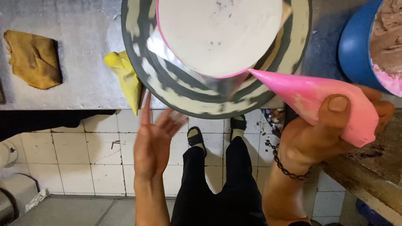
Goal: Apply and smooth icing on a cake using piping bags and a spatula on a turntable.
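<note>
**Pink piping bag at the cake's lower edge**

Nearest the camera, the person's black trousers and sandalled feet stand on a white tiled floor [104,167]. The left hand [153,144] hangs just below the rim of the turntable [167,90], fingers spread and straight, holding nothing — it sits at the wheel's edge, the spot from which the wheel could be turned, though whether the fingertips touch the rim cannot be told.

The right hand [331,134], with a dark bead bracelet [287,167] at the wrist, is closed tight around the fat end of a pink piping bag [318,98], thumb pressed across the top. That grip suits squeezing from the back so the filling is pushed towards the narrow tip, which points left and meets the foot of the cake [217,33], just where a thin pink line runs along the bottom of its white side.

The cake stands on a silvery board in the middle of the turntable, whose dark surface is streaked with smears of pale cream. A crumpled yellow cloth [125,77] lies beside the wheel on the metal tabletop [83,54] — within reach of the left hand. Further left lies a brownish cloth [33,58], well apart from the work. At the far right, a blue bowl [356,50] holds brownish cream with a little pink along its edge.
</note>
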